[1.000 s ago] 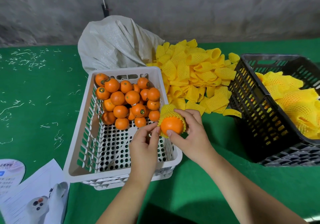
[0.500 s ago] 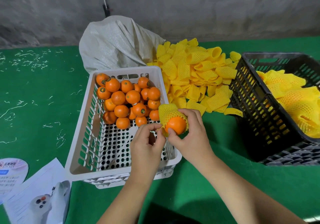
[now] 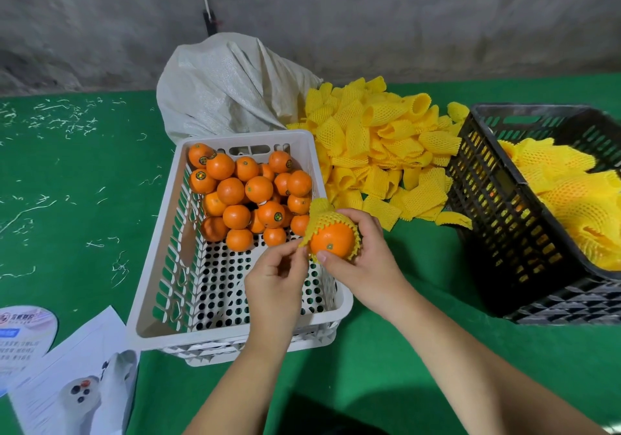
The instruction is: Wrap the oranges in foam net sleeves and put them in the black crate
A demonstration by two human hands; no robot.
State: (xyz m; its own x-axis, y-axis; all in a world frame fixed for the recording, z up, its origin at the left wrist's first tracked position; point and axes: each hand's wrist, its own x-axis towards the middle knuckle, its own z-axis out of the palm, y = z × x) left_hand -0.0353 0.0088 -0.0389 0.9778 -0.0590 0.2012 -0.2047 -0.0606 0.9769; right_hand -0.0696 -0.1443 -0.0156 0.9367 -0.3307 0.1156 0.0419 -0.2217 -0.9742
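Sleeving in progress, seen from above. My right hand (image 3: 364, 260) cups the orange (image 3: 332, 240) from the right and behind, fingers curled over its top and thumb pressed to its near face, holding it above the near right corner of the white crate (image 3: 158, 286). The foam net sleeve (image 3: 324, 217) covers only the far half of the fruit; its loose end stands up behind, and its toothed rim crosses the top of the fruit. My left hand (image 3: 275, 276) pinches the left edge of that rim between thumb and fingertips, placed to draw it toward me. The unwrapped oranges (image 3: 248, 196) lie heaped in the far half of the white crate. Spare sleeves (image 3: 383, 152) are piled on the green surface (image 3: 386, 367) between the two crates, beside a grey sack (image 3: 228, 91). The black crate (image 3: 497, 206), at right, already holds wrapped fruit (image 3: 564, 199). Risks, as I judge them: a pull on one side only may skew the net and leave the near face bare; too hard a pull may tear the thin foam or roll the fruit out of my right hand into the white crate; a sleeve left half on may slip off when the fruit is carried to the black crate.
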